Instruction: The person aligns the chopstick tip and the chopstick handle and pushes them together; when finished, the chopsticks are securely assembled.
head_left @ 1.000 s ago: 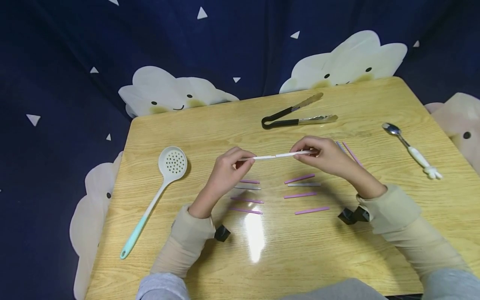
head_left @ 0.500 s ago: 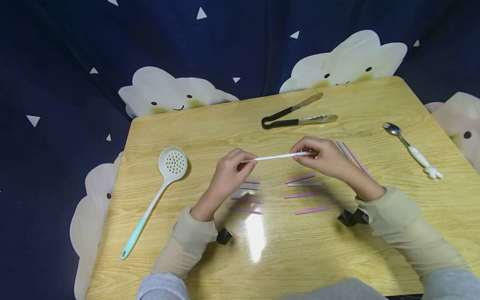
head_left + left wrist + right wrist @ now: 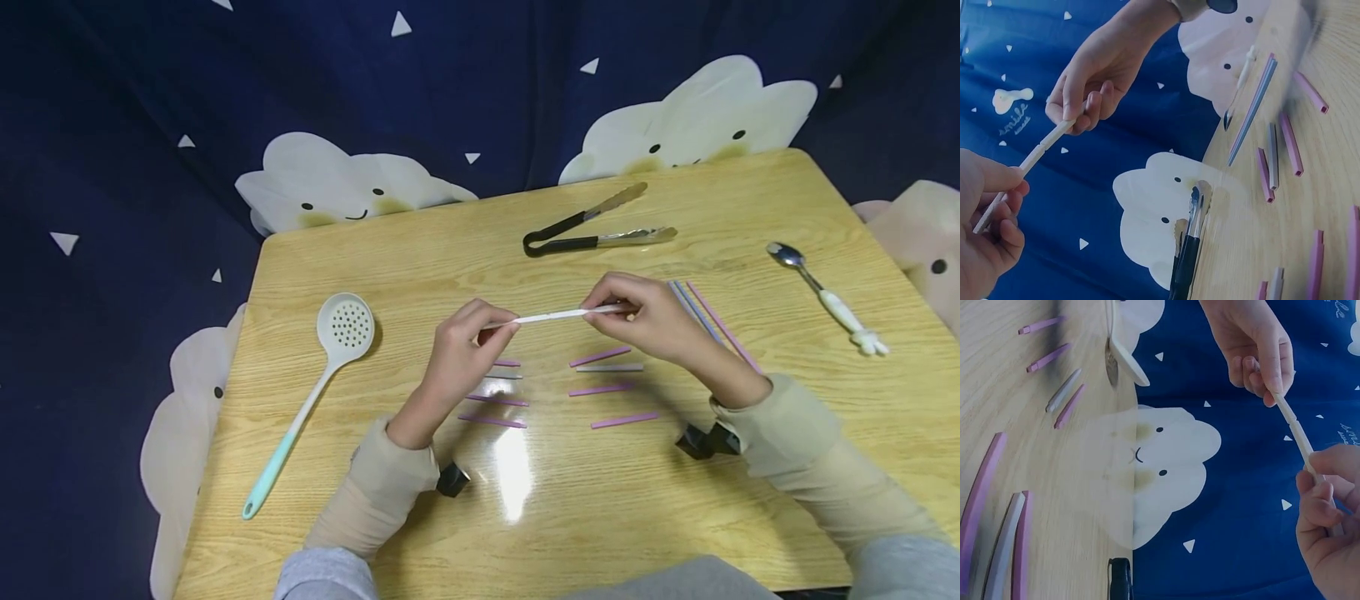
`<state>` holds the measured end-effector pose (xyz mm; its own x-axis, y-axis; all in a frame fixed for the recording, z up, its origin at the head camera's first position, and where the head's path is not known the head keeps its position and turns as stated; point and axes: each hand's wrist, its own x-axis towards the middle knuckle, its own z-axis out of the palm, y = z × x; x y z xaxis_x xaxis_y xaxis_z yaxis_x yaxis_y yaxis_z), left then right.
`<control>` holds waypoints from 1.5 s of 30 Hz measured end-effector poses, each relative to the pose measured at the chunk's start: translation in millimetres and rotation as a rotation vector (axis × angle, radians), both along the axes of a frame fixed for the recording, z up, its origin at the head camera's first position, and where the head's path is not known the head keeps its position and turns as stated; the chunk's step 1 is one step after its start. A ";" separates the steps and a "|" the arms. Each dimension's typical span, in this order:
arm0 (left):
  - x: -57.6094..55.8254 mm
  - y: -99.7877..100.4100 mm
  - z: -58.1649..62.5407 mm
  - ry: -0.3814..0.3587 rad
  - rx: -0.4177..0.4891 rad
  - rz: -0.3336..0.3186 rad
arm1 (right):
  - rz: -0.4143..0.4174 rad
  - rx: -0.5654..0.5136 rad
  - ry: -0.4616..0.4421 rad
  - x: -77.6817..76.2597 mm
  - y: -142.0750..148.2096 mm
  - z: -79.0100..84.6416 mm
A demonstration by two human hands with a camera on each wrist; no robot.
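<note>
Between my two hands, above the table, are two slim white stick pieces held end to end. My left hand (image 3: 461,346) pinches the left white piece (image 3: 1030,160) between thumb and fingers. My right hand (image 3: 641,317) pinches the right white piece (image 3: 1302,442). Their ends meet at a small notched seam, seen in both wrist views; the outer ends are partly hidden by my fingers. Below, short pink and grey stick pieces lie in two columns, such as a pink piece (image 3: 624,421) and a grey piece (image 3: 609,368). Several have narrower stubs at one end.
Longer sticks, a pink one (image 3: 720,321) and a blue-grey one (image 3: 696,310), lie beside my right wrist. Black-handled tongs (image 3: 558,246) rest at the back. A white skimmer (image 3: 326,375) with a mint handle lies left, a spoon (image 3: 836,310) right. The wooden table (image 3: 390,267) meets a dark curtain.
My left hand has shifted slightly right toward the right hand, which stays nearly still. The gap between the two white pieces has narrowed to a fine seam.
</note>
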<state>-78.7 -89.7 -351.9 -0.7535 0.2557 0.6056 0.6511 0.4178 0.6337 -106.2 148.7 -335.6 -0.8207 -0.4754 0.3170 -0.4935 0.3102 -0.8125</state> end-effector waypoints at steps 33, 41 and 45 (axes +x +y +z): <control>-14.0 -0.3 7.2 -0.069 0.016 -0.019 | -0.037 0.258 0.436 -10.9 -3.0 16.9; -16.5 5.8 5.0 -0.125 -0.062 -0.015 | -0.059 0.416 0.570 -7.6 2.1 14.0; -20.4 8.0 4.9 -0.168 -0.050 -0.010 | -0.120 0.441 0.539 -7.3 13.8 11.2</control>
